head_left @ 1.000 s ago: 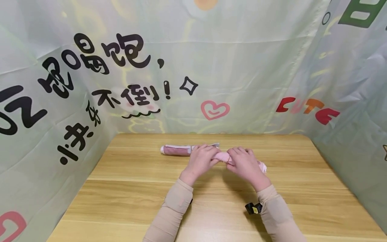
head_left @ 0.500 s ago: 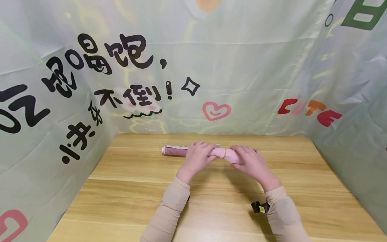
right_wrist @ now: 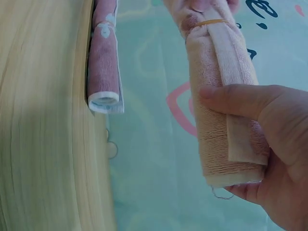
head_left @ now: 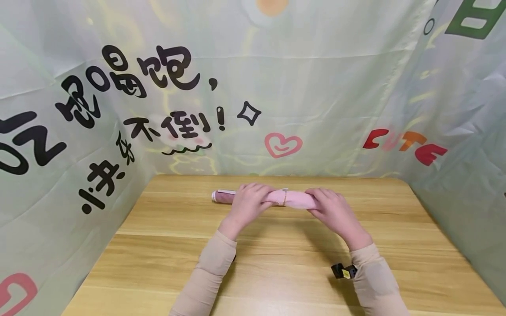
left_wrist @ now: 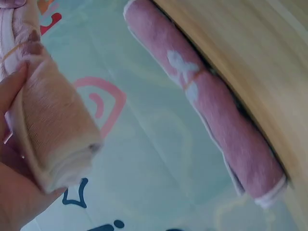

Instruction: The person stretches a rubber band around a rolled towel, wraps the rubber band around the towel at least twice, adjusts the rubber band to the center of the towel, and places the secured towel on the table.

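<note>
A light pink rolled towel (head_left: 298, 199) is held level above the table, a thin rubber band (right_wrist: 211, 22) round its middle. My left hand (head_left: 249, 203) grips its left part, the thumb lying along the roll in the left wrist view. On the right part my right hand (head_left: 336, 213) holds on, thumb across the towel's hemmed edge in the right wrist view. Behind the left hand a darker mauve rolled towel (head_left: 224, 197) lies on the table, banded too, with a pale printed motif; in the head view the left hand and the pink towel hide much of it.
The wooden table (head_left: 166, 263) reaches back to a printed cloth backdrop (head_left: 324, 96), which also hangs at both sides. A black wrist camera (head_left: 343, 271) sits beneath the right forearm.
Both hands have spread apart along the pink towel, left hand leftward and right hand rightward. The pink towel has shifted left and now lies straighter and more level. The mauve towel stays put.
</note>
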Available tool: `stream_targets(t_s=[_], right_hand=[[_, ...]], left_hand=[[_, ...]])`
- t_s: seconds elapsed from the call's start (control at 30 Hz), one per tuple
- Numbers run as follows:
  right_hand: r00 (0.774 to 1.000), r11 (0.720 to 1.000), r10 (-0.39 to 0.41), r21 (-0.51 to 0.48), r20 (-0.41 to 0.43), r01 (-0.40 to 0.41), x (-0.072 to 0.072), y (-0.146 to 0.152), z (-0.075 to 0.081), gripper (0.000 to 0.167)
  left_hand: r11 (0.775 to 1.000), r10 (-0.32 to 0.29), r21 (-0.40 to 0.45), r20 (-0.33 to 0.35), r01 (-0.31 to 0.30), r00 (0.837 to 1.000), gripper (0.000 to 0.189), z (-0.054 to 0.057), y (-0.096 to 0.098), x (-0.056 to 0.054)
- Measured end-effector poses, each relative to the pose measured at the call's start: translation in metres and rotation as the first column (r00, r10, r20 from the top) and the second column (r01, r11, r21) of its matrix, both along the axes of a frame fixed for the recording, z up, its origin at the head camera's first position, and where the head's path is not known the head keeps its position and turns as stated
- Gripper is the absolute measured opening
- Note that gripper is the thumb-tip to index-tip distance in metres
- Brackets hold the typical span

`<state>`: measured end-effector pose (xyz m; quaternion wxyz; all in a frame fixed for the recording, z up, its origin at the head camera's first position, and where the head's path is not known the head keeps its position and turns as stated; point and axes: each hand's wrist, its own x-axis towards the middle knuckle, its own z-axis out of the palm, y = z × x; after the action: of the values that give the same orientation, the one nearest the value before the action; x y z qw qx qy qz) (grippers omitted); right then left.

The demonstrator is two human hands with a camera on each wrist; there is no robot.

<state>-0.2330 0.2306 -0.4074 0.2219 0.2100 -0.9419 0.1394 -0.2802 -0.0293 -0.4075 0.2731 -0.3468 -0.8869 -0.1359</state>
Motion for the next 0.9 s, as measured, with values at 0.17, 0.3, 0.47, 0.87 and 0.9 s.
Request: stream_targets(t_s=[0.17, 0.3, 0.47, 0.87, 0.9], right_hand=[[0.998, 1.0, 0.029, -0.01, -0.058, -0.03, -0.002, -0.005, -0.002, 0.04], [0.995, 0.999, 0.042, -0.015, -0.092, -0.044, -0.005, -0.008, -0.005, 0.038], [0.991, 0.997, 0.066, -0.024, -0.117, -0.069, -0.007, -0.012, -0.008, 0.039], [0.983, 0.99, 0.141, -0.013, -0.122, -0.143, -0.01, -0.035, -0.012, 0.045], [0.981, 0.989, 0.145, -0.014, -0.126, -0.148, -0.011, -0.038, -0.012, 0.046]], left_hand=[[0.999, -0.015, -0.034, -0.039, 0.014, 0.999, 0.034, 0.001, -0.016, 0.0], [0.998, -0.003, -0.061, -0.077, -0.002, 0.997, 0.037, 0.004, -0.031, 0.0], [0.998, -0.003, -0.065, -0.114, -0.004, 0.993, 0.035, 0.005, -0.049, 0.001], [0.995, 0.026, -0.089, -0.14, -0.038, 0.99, 0.036, 0.0, -0.09, 0.003], [0.996, 0.033, -0.083, -0.141, -0.045, 0.989, 0.036, -0.001, -0.093, 0.002]])
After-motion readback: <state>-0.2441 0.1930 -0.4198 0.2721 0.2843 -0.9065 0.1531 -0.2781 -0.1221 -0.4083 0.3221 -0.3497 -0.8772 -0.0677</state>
